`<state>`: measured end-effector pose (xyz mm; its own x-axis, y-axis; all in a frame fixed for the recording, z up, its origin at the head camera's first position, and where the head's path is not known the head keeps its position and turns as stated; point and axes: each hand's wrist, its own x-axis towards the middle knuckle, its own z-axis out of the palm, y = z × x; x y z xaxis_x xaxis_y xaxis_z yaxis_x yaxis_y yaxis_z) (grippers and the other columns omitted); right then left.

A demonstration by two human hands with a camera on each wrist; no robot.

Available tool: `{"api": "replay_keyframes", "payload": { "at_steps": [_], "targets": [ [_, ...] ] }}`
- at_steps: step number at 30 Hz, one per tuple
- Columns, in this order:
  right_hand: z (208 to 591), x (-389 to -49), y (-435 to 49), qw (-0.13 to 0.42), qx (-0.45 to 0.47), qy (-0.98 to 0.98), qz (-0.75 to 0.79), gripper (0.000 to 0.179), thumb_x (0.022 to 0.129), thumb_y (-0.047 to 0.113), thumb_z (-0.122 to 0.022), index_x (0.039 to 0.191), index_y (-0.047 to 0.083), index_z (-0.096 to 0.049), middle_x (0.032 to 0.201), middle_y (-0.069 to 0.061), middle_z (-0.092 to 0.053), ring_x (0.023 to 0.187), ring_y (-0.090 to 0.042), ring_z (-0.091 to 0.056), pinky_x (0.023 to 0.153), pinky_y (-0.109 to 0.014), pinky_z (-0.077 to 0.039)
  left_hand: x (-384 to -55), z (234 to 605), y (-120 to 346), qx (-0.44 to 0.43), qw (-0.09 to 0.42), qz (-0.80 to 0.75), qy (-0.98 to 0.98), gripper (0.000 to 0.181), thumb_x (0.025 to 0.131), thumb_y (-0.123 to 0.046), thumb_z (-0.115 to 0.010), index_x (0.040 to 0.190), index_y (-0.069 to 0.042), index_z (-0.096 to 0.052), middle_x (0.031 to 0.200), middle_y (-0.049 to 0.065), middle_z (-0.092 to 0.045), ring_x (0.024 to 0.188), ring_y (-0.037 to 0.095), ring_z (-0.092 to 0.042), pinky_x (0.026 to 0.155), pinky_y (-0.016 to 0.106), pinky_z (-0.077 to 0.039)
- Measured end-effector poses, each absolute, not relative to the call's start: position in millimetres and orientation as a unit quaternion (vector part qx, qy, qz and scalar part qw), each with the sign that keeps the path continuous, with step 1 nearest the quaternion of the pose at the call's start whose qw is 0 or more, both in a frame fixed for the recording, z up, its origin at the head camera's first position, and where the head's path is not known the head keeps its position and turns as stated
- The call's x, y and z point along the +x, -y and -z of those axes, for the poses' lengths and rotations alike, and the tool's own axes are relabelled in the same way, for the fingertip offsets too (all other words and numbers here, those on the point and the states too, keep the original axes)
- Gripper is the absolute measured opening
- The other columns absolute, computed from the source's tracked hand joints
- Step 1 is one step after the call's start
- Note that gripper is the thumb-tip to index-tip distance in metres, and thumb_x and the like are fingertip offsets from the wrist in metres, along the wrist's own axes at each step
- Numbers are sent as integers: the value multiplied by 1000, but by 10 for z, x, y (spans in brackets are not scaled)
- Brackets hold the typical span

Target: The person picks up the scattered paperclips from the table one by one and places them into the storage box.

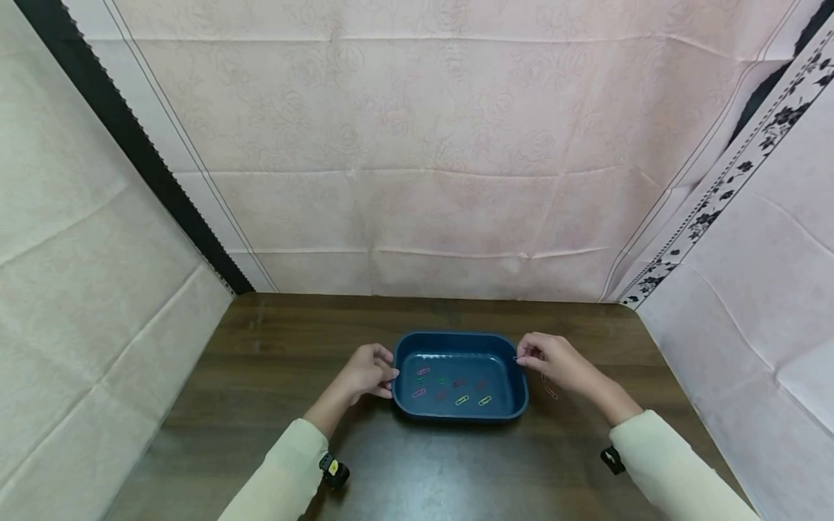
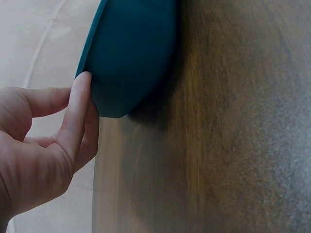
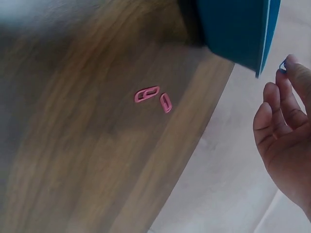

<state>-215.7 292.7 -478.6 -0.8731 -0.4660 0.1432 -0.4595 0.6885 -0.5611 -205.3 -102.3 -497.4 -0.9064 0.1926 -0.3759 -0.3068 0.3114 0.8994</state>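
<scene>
A dark blue rectangular tray (image 1: 459, 415) stands on the wooden table, with several pink, red, green and yellow paper clips (image 1: 462, 400) scattered over its floor. At the tray's left side my left hand (image 1: 369, 370) grips the rim between thumb and fingers. My right hand (image 1: 554, 359) is beside the tray's right rim and pinches a small blue paper clip (image 3: 282, 66) between thumb and index finger. Two pink paper clips (image 3: 146, 93) lie on the table below the right hand, just right of the tray.
The brown wooden table (image 1: 313, 325) extends around the tray. Pale patterned cloths hang behind it (image 1: 417, 217) and along both sides, close to the table edges. Each wrist carries a small black camera (image 1: 335, 470).
</scene>
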Motion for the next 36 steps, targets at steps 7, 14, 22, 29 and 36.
{"api": "replay_keyframes", "payload": {
  "at_steps": [7,14,22,29,36],
  "targets": [
    [4732,-2209,-2721,33,-273,-910,310,9,97,9,-71,94,16,-66,86,7,-62,78,-7,-57,67,-22,-55,-2046,4984,1024,-33,214,-588,-779,29,100,-2,-65,126,5,-55,93,19,-64,74,24,-65,66,35,-66],
    [4699,-2297,-2505,54,-297,-908,290,8,98,15,-71,95,19,-65,87,7,-62,77,-8,-56,66,-22,-55,-2041,4994,1025,-36,215,-584,-782,27,100,-2,-65,124,4,-55,93,20,-65,74,24,-65,66,35,-66],
    [4630,-2379,-2265,85,-308,-908,271,7,99,18,-70,96,21,-65,87,8,-61,79,-9,-57,69,-21,-55,-2055,5017,1033,-32,213,-584,-783,27,100,-2,-65,124,5,-55,93,20,-65,73,23,-65,66,35,-66],
    [4617,-2448,-2084,103,-322,-908,246,4,99,15,-70,98,17,-66,91,7,-61,80,-10,-57,71,-21,-55,-2062,5016,1034,-36,215,-587,-780,27,99,-2,-65,124,5,-55,93,19,-65,72,23,-65,66,36,-66],
    [4645,-2490,-1984,104,-339,-909,220,7,100,14,-69,95,17,-65,91,6,-58,80,-10,-55,70,-22,-52,-2063,4995,1025,-35,212,-588,-779,25,100,-3,-65,123,3,-56,94,20,-65,73,23,-64,65,35,-66]
  ]
}}
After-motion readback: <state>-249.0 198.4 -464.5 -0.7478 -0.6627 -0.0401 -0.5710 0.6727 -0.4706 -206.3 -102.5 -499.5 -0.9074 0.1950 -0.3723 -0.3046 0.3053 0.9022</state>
